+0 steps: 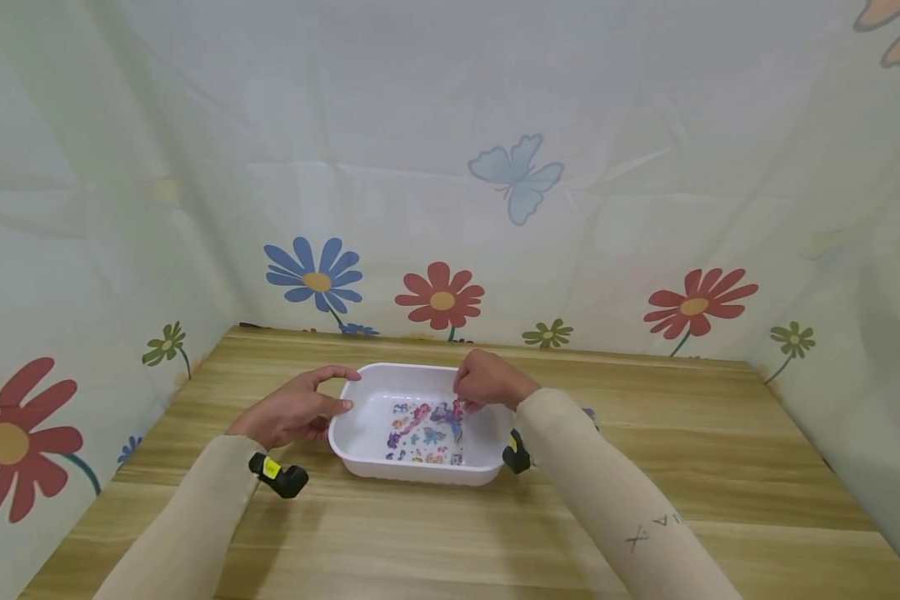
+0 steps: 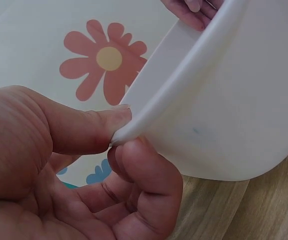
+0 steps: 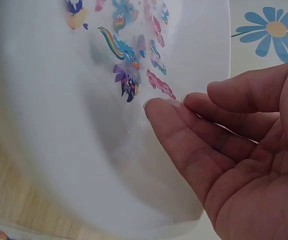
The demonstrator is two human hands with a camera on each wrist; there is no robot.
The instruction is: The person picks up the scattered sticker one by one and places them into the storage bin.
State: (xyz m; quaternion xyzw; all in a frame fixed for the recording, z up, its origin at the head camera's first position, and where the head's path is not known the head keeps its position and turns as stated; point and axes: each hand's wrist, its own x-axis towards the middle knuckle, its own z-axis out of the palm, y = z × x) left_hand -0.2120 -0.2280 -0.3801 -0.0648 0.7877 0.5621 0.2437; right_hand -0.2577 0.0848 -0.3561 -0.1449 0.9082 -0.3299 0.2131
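A white plastic basin (image 1: 420, 472) with rounded corners stands on the table. Inside it lies a clear sheet of colourful pony stickers (image 1: 427, 433). My left hand (image 1: 292, 408) is at the basin's left end; in the left wrist view its thumb (image 2: 93, 127) and curled fingers pinch the rim. My right hand (image 1: 491, 379) reaches over the far right part of the basin. Seen from the right wrist, its fingertips (image 3: 159, 107) pinch the edge of the sticker sheet beside a pink pony.
The wood-grain table (image 1: 682, 433) meets a light cloth backdrop (image 1: 607, 250) printed with flowers and butterflies. Partly hidden behind the right sleeve, a small purple patterned thing (image 1: 590, 414) lies on the table. Wrist cameras (image 1: 279, 477) sit on both cuffs.
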